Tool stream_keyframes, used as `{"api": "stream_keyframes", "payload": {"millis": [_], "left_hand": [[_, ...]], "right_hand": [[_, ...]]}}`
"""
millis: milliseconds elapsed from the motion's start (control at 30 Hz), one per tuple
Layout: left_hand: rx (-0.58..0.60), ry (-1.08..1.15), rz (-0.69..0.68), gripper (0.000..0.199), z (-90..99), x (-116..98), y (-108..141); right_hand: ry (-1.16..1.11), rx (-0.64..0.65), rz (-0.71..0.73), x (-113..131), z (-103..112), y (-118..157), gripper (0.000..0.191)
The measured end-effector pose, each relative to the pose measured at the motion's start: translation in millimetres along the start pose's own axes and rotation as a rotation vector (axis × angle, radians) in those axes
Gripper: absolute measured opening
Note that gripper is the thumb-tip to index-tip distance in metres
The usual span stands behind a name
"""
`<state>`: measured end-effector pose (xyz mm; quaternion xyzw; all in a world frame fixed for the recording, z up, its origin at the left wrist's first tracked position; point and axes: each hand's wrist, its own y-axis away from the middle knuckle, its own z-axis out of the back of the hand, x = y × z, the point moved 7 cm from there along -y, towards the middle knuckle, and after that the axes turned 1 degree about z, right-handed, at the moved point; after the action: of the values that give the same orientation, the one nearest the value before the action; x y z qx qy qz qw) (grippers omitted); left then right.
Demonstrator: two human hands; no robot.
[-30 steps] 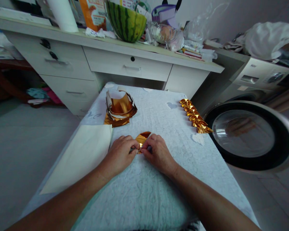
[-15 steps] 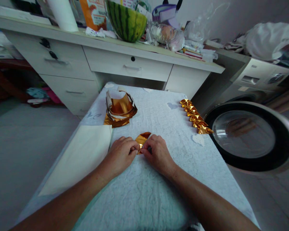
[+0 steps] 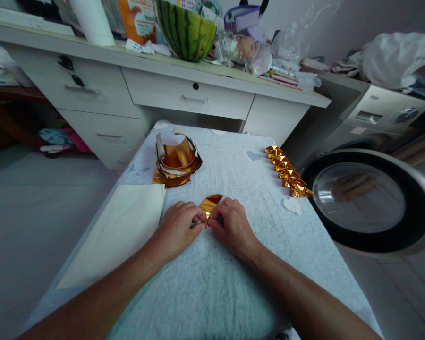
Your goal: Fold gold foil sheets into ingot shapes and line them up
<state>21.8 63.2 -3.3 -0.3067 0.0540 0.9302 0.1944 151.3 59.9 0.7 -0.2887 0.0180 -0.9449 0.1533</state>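
A small sheet of gold foil paper, partly folded, lies at the middle of the cloth-covered table. My left hand pinches its near left edge between thumb and fingers. On the near right edge, my right hand pinches the same foil. The fingers hide much of the sheet's lower part. Farther back on the left stands a curled stack of gold foil sheets, with white backs showing. Along the right edge, several folded gold foil pieces form a slanting row.
A cream paper sheet lies on the table's left side. Behind stands a white desk holding a cut watermelon, a white roll and plastic bags. At the right, an open washing machine door reaches close to the table edge.
The left thumb has shifted slightly at the foil's near edge. Otherwise both hands and the foil stay in nearly the same place.
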Motion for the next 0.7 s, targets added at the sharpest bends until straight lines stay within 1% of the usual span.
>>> {"api": "stream_keyframes", "payload": {"millis": [167, 367, 433, 567, 700], "left_hand": [[0.007, -0.003, 0.003, 0.009, 2.2, -2.1, 0.3], [0.021, 0.004, -0.01, 0.023, 4.3, -5.3, -0.5], [0.024, 0.007, 0.001, 0.021, 4.4, -5.5, -1.0], [0.014, 0.003, 0.028, 0.009, 3.6, -4.2, -1.4], [-0.005, -0.007, 0.032, 0.005, 1.9, -1.9, -1.7]], "right_hand": [[0.016, 0.009, -0.01, 1.6, 0.9, 0.3, 0.005], [0.039, 0.011, -0.013, 2.3, 1.3, 0.7, 0.007], [0.044, 0.009, -0.011, 2.5, 1.2, 0.8, 0.007], [0.048, 0.019, -0.02, 2.3, -0.4, 1.3, 0.007], [0.067, 0.019, -0.029, 1.9, -1.4, 2.7, 0.006]]}}
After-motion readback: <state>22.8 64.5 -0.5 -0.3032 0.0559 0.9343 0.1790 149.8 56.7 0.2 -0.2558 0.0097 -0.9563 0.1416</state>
